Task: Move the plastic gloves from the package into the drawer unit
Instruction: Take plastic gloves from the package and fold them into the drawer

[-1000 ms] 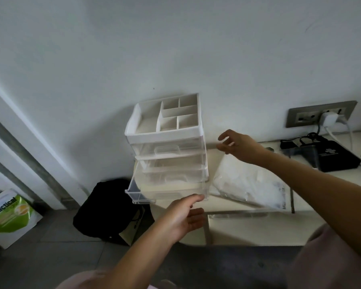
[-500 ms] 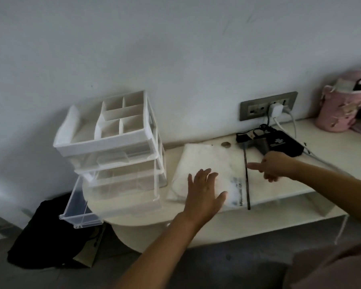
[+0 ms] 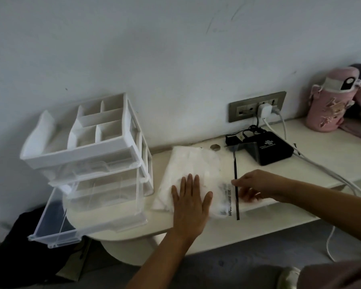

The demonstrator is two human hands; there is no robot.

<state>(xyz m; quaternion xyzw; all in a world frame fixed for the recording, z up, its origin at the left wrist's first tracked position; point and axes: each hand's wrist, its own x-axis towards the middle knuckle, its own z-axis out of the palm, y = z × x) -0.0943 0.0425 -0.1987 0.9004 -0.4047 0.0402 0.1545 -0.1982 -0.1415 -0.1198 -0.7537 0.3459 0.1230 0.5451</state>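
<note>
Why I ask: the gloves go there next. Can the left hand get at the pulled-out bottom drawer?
Probably yes. The left hand lies flat on the package, beside the drawer unit; the bottom drawer juts out with its top uncovered, and nothing stands between them.

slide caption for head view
Left hand flat on the clear plastic glove package, right hand pinching its black-striped end, beside the white drawer unit with its clear bottom drawer open.

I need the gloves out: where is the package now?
Head view: the package lies flat on the table, just right of the drawer unit, under the left hand.
</note>
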